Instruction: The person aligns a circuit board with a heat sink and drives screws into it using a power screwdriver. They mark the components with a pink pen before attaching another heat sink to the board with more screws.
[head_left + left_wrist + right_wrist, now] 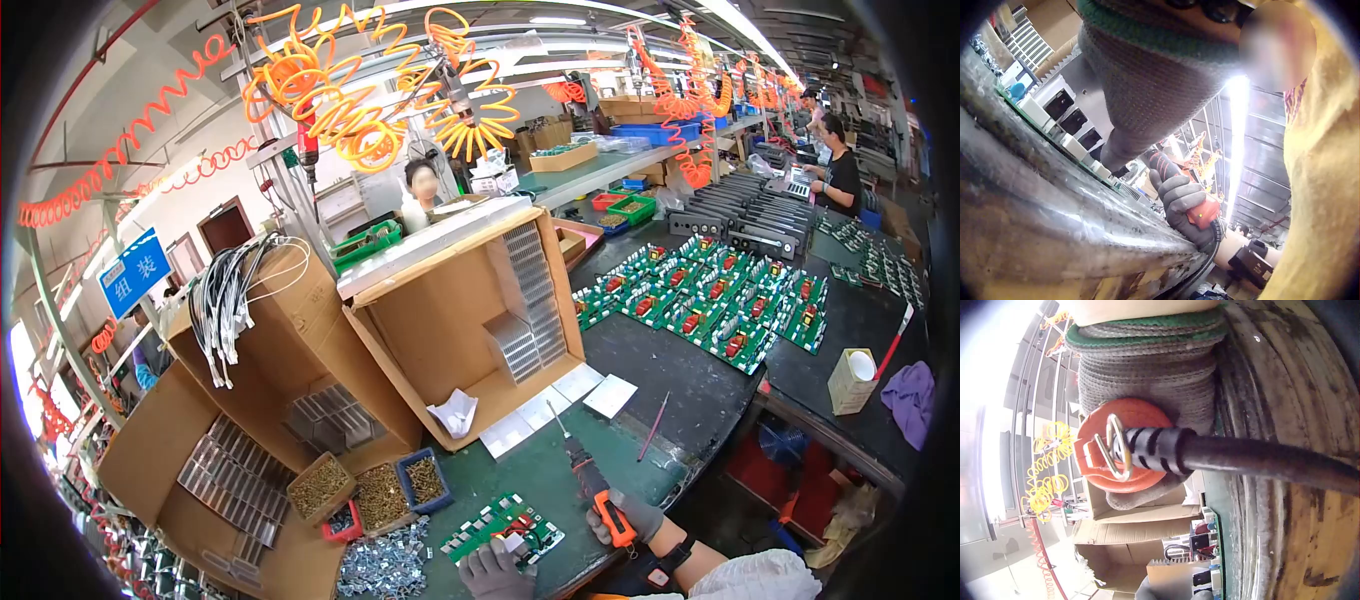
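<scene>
A circuit board (pixel 483 526) lay on the bench (pixel 612 455) at bottom centre; the left hand (pixel 496 573) overlapped its lower edge, grip impossible to tell. The right hand (pixel 630 519) grasped a screwdriver (pixel 588 474). The board seemed light, stiff and fragile, best held by its edges.

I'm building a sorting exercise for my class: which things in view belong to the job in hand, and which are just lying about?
Job in hand:
power screwdriver, held in the right hand
circuit board at the left hand
brass-coloured screws nearby, probably

Apparently just lying about:
purple cloth
crumpled white paper
bundled cables
</scene>
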Demonstrator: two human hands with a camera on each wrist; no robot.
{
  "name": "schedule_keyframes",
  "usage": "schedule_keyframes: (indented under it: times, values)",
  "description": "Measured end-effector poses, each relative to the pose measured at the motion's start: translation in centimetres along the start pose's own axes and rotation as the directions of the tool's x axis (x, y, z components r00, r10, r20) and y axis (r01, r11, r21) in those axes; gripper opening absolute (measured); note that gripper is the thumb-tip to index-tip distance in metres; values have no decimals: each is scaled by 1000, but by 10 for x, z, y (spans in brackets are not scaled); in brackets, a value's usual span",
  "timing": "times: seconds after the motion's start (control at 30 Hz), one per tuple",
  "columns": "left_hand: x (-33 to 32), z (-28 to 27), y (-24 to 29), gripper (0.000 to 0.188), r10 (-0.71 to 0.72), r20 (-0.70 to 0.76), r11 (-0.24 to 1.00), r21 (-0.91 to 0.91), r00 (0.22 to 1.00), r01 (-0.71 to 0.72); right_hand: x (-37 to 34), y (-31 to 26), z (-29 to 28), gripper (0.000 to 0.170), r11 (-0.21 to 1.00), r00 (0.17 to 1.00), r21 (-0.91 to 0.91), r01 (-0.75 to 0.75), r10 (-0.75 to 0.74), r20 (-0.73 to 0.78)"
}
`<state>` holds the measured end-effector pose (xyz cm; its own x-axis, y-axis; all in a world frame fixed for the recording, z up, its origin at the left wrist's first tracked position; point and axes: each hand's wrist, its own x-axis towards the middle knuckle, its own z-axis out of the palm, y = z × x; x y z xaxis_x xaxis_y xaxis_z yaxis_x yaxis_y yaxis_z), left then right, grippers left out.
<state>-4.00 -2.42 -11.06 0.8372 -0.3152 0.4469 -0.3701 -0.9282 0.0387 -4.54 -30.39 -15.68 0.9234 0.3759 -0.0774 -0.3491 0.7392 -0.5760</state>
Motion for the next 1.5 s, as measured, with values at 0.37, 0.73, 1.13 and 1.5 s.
schedule_keyframes:
  times: [0.37,0.73,1.13,1.5]
  values:
    - [1,2,1,77,12,-42,1000,-1,999,-12,1,0,-4,60,1000,999,-21,10,-10,-31]
    - [1,-7,1,82,-3,139,1000,22,990,0,-1,4,-4,66,998,989,-62,3,-12,-147]
    - [5,21,3,61,17,20,1000,-20,1000,-17,-2,-12,-3,48,998,998,-64,22,-25,-54]
    - [8,1,0,63,57,24,996,-69,998,-55,13,-17,-64,55,975,960,69,-209,192,206]
